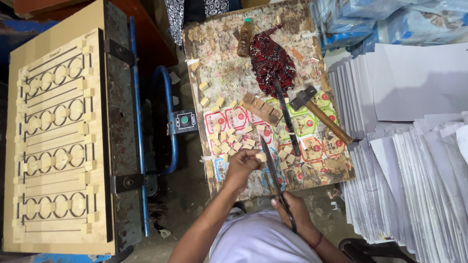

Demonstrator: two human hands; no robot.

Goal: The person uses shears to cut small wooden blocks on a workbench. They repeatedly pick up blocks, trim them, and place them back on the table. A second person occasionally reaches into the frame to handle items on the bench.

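Near the front edge of the worn work table (214, 53), the left hand (242, 165) pinches a small pale foam block (262, 157) between its fingertips. Just right of it, the right hand (292, 209) is clenched around the handle of a long knife (271, 168), whose blade points away, its edge touching the block. More foam blocks (234, 139) lie scattered just beyond, with a hammer (319, 113) farther right.

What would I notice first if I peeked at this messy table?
Probably the long dark blade in the right hand, slanting up over the worn table towards the left hand, which pinches a small tan block. Around it lie scattered tan blocks, with a hammer and a red patterned cloth further back. Far left stands a big wooden board full of ring shapes.
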